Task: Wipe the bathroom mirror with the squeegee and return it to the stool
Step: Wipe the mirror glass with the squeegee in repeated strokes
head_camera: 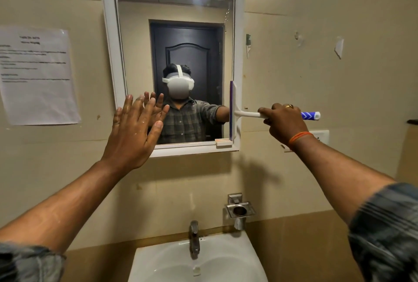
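Holding the squeegee (235, 112) by its white and blue handle, the right hand (282, 123) has its fingers curled tight around it. The squeegee's blade stands straight up and down against the right edge of the mirror (140, 44), low down near the bottom corner, touching the glass next to the white frame. An orange band sits on the right wrist, and a ring shows on one finger. The left hand (135, 132) is held up flat with its fingers straight and spread a little, holding nothing, at the lower left part of the mirror; whether it touches the glass, I cannot tell. Below the mirror is a white sink (239, 259) with a metal tap (194, 238) in the middle. A metal holder (241, 210) is fixed to the wall just right of the tap. A sheet of paper (37, 75) with blurry writing is stuck to the wall left of the mirror.
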